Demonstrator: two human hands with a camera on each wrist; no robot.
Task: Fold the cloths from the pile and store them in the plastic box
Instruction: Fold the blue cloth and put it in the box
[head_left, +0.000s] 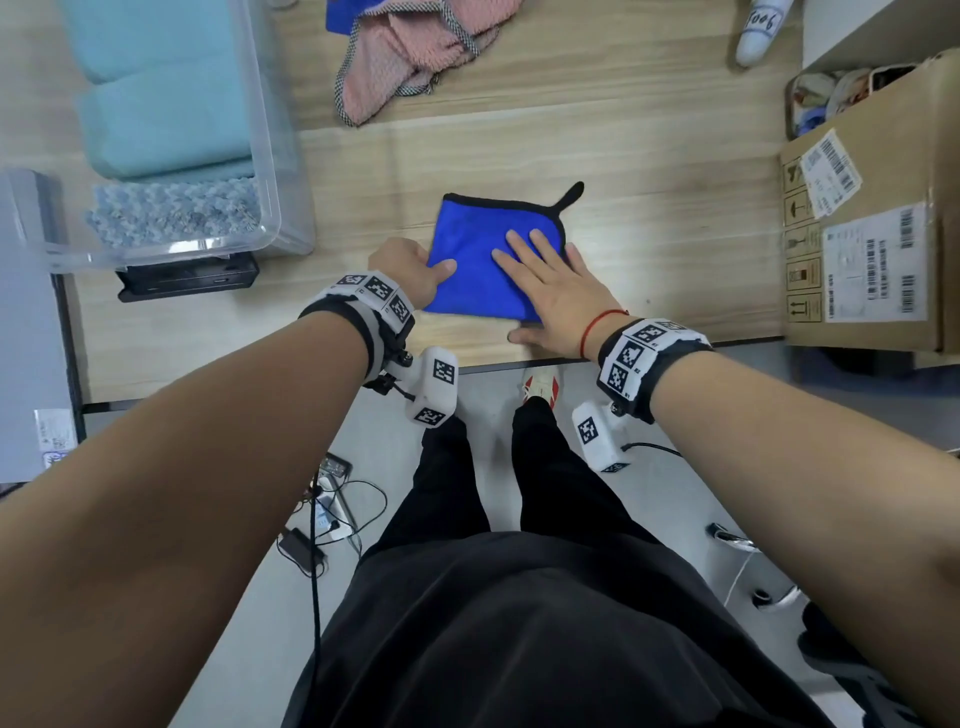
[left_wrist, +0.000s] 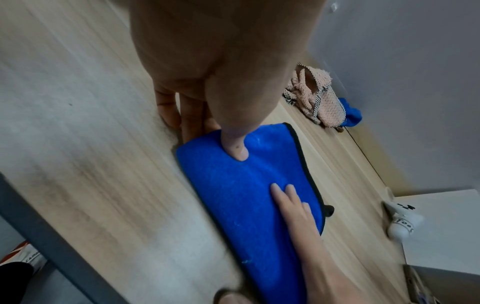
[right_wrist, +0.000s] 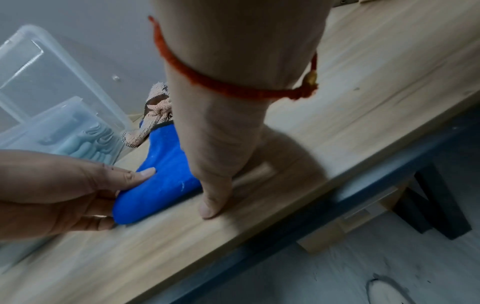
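Observation:
A blue cloth with black trim and a hanging loop lies folded on the wooden table near its front edge. My left hand pinches the cloth's left folded edge, thumb on top and fingers tucked beneath it. My right hand lies flat on the cloth's right half with straight fingers, its thumb on the table. The clear plastic box at the back left holds folded light-blue cloths. A pile with a pink cloth sits at the table's back.
A cardboard box with labels stands at the right end of the table. A white bottle lies at the back right. A black device sits under the plastic box's front. Cables lie on the floor below.

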